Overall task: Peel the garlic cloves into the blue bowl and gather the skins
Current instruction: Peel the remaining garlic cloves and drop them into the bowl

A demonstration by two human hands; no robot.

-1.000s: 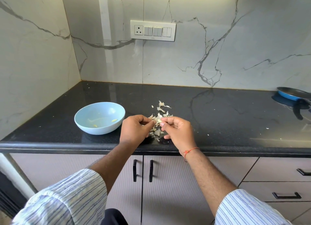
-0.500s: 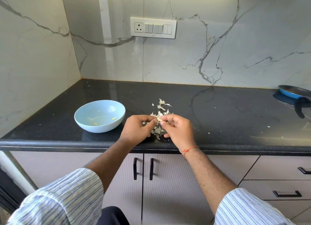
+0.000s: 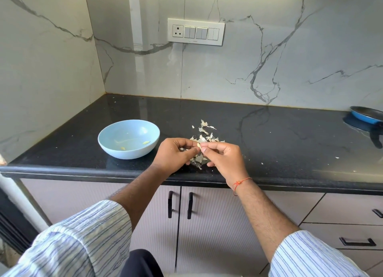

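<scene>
Right at the front edge of the black tabletop (image 3: 269, 144), both my hands meet over the skins. My left hand (image 3: 173, 155) and right hand (image 3: 222, 158) each have a pinching grip, thumb and fingertips, on one garlic clove (image 3: 199, 145) held between them, just above the pile of garlic skins (image 3: 202, 150). That pile is papery white scraps lying on the tabletop under and just past my fingers, with a few loose bits trailing further back; too many to count.

Off to the left, near my left hand but not touching it, sits the one blue bowl (image 3: 107, 139). Inside I can make out two peeled cloves (image 3: 146, 143), small and yellowish, apart from each other on the bottom.

Way out at the far right edge there's one blue pan (image 3: 364, 116).
</scene>
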